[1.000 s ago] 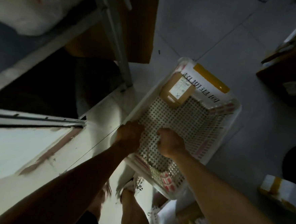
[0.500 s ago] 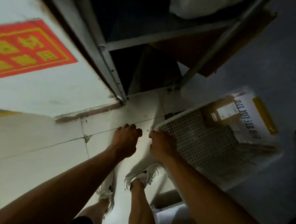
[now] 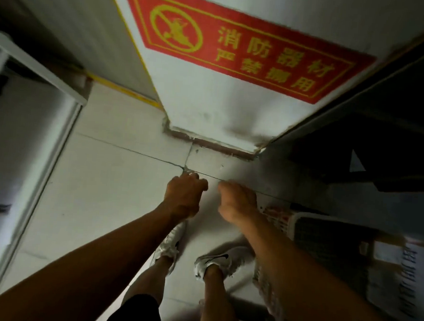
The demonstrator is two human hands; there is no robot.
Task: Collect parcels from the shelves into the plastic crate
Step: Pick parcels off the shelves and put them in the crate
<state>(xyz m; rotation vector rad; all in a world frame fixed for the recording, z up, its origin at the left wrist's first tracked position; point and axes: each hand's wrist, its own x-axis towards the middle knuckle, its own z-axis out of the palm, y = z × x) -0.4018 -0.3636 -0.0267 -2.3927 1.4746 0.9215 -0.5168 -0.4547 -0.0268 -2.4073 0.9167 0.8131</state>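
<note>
The white perforated plastic crate (image 3: 294, 222) sits on the floor at the right, blurred and partly hidden by my right forearm. Inside it lie a brown box with a white label (image 3: 385, 250) and a white parcel with dark print (image 3: 409, 282). My right hand (image 3: 238, 203) is curled at the crate's near-left corner and grips its rim. My left hand (image 3: 184, 196) hangs beside it as a fist over bare floor, apart from the crate, with nothing in it.
A white pillar carrying a red sign with yellow characters (image 3: 241, 47) stands straight ahead. Dark shelving (image 3: 383, 137) runs along the right, and a pale metal frame (image 3: 42, 163) along the left. My feet in white shoes (image 3: 214, 259) stand on light tiles.
The view has swung left, from the crate and shelf to the pillar. My left hand came off the crate rim. The crate now lies at the right edge with my right hand at its corner.
</note>
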